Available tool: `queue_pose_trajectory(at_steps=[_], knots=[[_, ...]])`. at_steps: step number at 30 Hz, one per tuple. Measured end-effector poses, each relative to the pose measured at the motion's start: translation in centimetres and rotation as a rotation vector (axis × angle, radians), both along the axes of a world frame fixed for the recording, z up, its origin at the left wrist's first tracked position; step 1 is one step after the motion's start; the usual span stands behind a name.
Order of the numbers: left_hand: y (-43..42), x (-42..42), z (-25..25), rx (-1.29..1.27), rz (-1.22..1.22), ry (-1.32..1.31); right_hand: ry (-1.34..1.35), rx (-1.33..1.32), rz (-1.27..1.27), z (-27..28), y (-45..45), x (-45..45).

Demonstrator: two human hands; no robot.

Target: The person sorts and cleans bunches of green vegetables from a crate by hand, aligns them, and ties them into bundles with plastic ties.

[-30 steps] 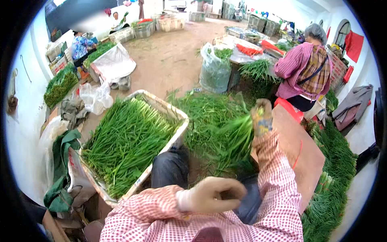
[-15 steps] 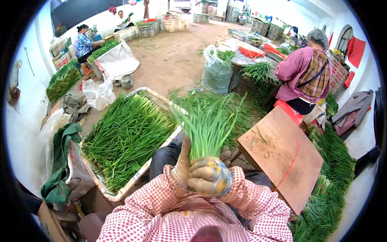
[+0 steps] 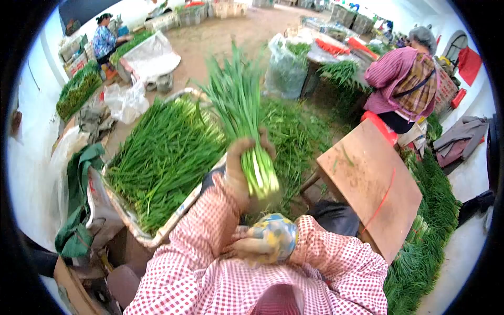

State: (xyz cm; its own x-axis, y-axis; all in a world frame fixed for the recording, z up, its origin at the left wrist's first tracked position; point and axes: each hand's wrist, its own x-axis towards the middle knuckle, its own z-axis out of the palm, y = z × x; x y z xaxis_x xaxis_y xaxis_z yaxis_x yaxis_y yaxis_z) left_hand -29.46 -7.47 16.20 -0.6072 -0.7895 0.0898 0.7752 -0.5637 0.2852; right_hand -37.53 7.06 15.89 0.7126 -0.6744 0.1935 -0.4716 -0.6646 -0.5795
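My gloved left hand [image 3: 238, 170] is wrapped round a bunch of green chives [image 3: 235, 102], held upright above my lap. Pale stalk ends stick out below the grip, and the leaf tips fan upward, a little blurred. Lower down, close to my chest, my right hand [image 3: 269, 240] wears a glove with a blue and yellow pattern. Its fingers stretch to the left, holding nothing that I can see, and lie apart from the bunch near my left sleeve. To the left stands a white crate [image 3: 181, 223] full of chives [image 3: 165, 152].
A slanted wooden board [image 3: 370, 184] with a red strip [image 3: 382, 202] is at my right. Loose greens [image 3: 296, 142] cover the floor ahead; more chives [image 3: 430, 210] line the right wall. One co-worker [image 3: 404, 79] sits at the right, another [image 3: 107, 42] at far left.
My right hand has let go of the bunch and dropped toward my chest. The left hand has raised the chives up and slightly left, baring the stalk ends. The view has shifted a little.
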Motion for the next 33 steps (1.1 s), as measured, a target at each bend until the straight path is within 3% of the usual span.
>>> queue_pose_trajectory(at_steps=[2,3,4,5,7,8,9,10,13,15,16,18,21,24,27,28,30,32,33], knots=[[-2.4,0.6,-1.2,-0.016,0.016,0.038,0.051,0.236,-0.222,-3.1,0.8,-1.9],[-2.9,0.9,-1.8,0.04,-0.034,0.11,0.267,0.311,-0.398,-3.8,0.5,-3.8],[-2.9,1.2,-1.6,-0.004,-0.039,0.151,0.666,0.491,-0.548,-2.3,0.4,-4.8],[-2.5,1.6,-1.7,0.012,-0.042,0.138,0.969,0.781,-0.559,-2.1,-0.6,-6.0],[-2.1,1.9,-1.9,-0.055,-0.027,0.091,0.273,0.57,-0.554,-7.2,0.2,-11.3],[-1.8,1.6,-2.0,-0.118,-0.037,0.119,0.018,0.503,-0.608,-5.4,-0.9,-11.1],[-1.6,1.4,-2.3,-0.105,-0.052,0.113,-0.009,0.502,-0.715,-2.6,-2.1,-10.4],[-1.3,1.2,-2.7,-0.089,-0.023,0.064,-0.318,0.656,-0.804,-0.7,-2.7,-9.4],[0.0,1.3,-3.2,-0.001,-0.018,-0.018,-0.486,0.697,-0.809,2.3,-4.0,-6.5],[0.9,2.2,-1.7,-0.074,0.037,-0.419,-0.293,0.403,-0.777,2.3,-3.9,-4.9],[1.1,2.2,-1.4,-0.02,0.022,-0.41,-0.239,0.357,-0.791,2.1,-3.9,-4.6],[0.6,2.2,-2.9,0.007,-0.031,-0.371,-0.575,0.338,-0.737,0.6,-3.6,-3.4],[-0.4,2.1,-7.0,0.104,-0.189,-0.228,-0.418,0.535,-0.742,-0.3,-4.2,-4.0],[0.1,1.9,-8.2,0.209,-0.269,-0.105,-0.277,0.369,-0.592,-0.7,-4.8,-5.1],[0.2,1.9,-8.2,0.197,-0.389,-0.001,-0.244,0.426,-0.518,-0.4,-5.0,-5.5],[0.5,1.8,-7.7,0.207,-0.359,-0.011,-0.242,0.429,-0.518,-0.2,-4.8,-5.5],[1.0,2.0,-6.5,0.228,-0.327,-0.028,-0.125,0.142,-0.504,0.4,-4.1,-5.1],[1.5,2.4,-3.7,0.012,-0.069,-0.336,-0.023,0.259,-0.495,3.6,-2.8,-4.5],[2.0,1.5,-2.2,0.042,0.109,-0.296,0.083,0.367,-0.48,4.1,-1.9,-4.2]])
